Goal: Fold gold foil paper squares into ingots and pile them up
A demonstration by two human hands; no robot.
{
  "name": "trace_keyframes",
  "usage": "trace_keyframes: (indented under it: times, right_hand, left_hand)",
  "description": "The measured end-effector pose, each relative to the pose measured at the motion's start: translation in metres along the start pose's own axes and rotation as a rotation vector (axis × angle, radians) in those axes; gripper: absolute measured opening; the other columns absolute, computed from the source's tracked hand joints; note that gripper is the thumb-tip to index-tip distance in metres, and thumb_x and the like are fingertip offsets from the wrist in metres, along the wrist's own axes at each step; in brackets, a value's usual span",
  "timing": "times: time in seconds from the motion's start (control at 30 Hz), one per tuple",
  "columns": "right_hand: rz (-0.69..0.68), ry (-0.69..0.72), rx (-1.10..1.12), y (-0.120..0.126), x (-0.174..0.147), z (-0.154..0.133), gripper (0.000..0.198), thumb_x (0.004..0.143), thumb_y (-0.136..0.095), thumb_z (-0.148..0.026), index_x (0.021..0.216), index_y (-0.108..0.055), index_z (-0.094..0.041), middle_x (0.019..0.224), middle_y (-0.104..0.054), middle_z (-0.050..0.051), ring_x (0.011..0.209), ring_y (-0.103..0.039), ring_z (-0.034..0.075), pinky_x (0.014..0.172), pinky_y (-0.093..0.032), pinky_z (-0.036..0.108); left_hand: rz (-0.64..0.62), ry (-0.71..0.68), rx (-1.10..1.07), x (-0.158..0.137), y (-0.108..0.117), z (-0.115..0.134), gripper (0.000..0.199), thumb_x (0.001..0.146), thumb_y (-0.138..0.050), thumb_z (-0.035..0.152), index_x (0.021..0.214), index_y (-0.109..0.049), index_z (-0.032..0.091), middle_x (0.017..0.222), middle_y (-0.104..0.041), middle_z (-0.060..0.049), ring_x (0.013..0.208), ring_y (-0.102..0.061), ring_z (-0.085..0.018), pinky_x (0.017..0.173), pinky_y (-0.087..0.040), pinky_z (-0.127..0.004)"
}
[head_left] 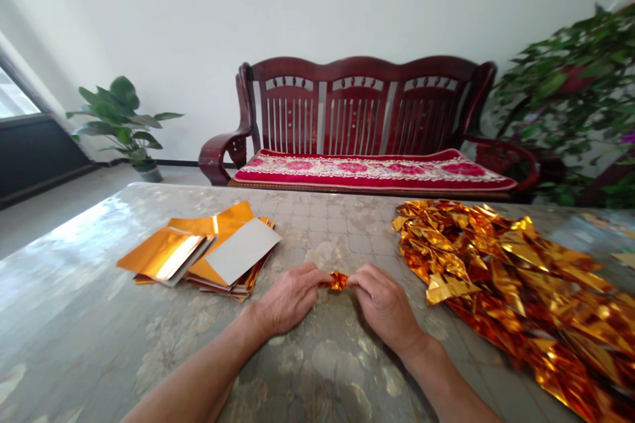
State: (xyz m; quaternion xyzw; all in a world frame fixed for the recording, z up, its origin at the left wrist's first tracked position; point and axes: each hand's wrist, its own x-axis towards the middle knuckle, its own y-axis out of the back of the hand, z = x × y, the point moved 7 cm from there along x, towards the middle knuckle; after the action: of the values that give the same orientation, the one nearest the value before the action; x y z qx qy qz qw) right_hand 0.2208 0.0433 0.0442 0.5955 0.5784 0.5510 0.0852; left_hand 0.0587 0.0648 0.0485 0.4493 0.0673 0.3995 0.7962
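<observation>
Between my two hands, low over the middle of the table, is a small crumpled piece of gold foil paper. My left hand pinches its left end, and my right hand pinches the right end. Most of the piece's ends are hidden by the fingers. To the left lies a loose stack of gold foil paper sheets, one of them with its pale side up. A big heap of folded gold foil pieces spreads over the right side.
The table has a glossy, flower-patterned cover. Beyond its far edge stands a dark red wooden bench with a red floral seat cover. A potted plant is at left, leafy vines at right. Clear plastic lies behind the heap.
</observation>
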Motion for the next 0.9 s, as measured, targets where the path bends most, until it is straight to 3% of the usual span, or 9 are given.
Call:
trace_keyframes:
  times: [0.2, 0.43, 0.67, 0.9]
  right_hand:
    - [0.007, -0.039, 0.051, 0.001, 0.0, 0.006, 0.02, 0.09, -0.052, -0.01, 0.088, -0.067, -0.022, 0.082, -0.063, 0.002, 0.08, -0.061, 0.017, 0.073, -0.046, 0.026]
    - [0.016, -0.029, 0.068, 0.002, 0.001, 0.006, 0.022, 0.089, -0.053, -0.008, 0.088, -0.068, -0.024, 0.082, -0.064, 0.001, 0.08, -0.062, 0.016, 0.072, -0.048, 0.025]
    - [-0.033, 0.049, 0.039, 0.004, 0.002, -0.001, 0.012, 0.092, -0.06, -0.018, 0.093, -0.07, -0.025, 0.082, -0.066, 0.002, 0.081, -0.062, 0.016, 0.073, -0.048, 0.027]
    - [-0.061, 0.14, -0.011, 0.002, 0.001, -0.004, 0.016, 0.094, -0.056, -0.015, 0.096, -0.07, -0.024, 0.083, -0.067, 0.002, 0.081, -0.062, 0.016, 0.073, -0.047, 0.027]
  left_hand:
    - [0.004, -0.011, 0.023, 0.001, -0.005, -0.009, 0.05, 0.082, -0.048, 0.004, 0.125, -0.062, 0.026, 0.099, -0.065, -0.002, 0.093, -0.062, -0.016, 0.086, -0.047, -0.025]
    - [0.083, 0.035, -0.057, 0.001, -0.004, -0.021, 0.02, 0.096, -0.051, 0.021, 0.104, -0.069, 0.023, 0.095, -0.066, -0.001, 0.089, -0.063, -0.013, 0.082, -0.047, -0.023]
    - [0.113, 0.026, -0.058, -0.001, -0.003, -0.026, 0.019, 0.099, -0.051, 0.026, 0.095, -0.069, 0.02, 0.09, -0.067, -0.002, 0.084, -0.063, -0.012, 0.078, -0.047, -0.022]
    - [0.108, 0.011, -0.016, -0.003, -0.001, -0.023, 0.022, 0.101, -0.046, 0.025, 0.096, -0.067, 0.02, 0.091, -0.067, -0.002, 0.085, -0.064, -0.013, 0.078, -0.046, -0.021]
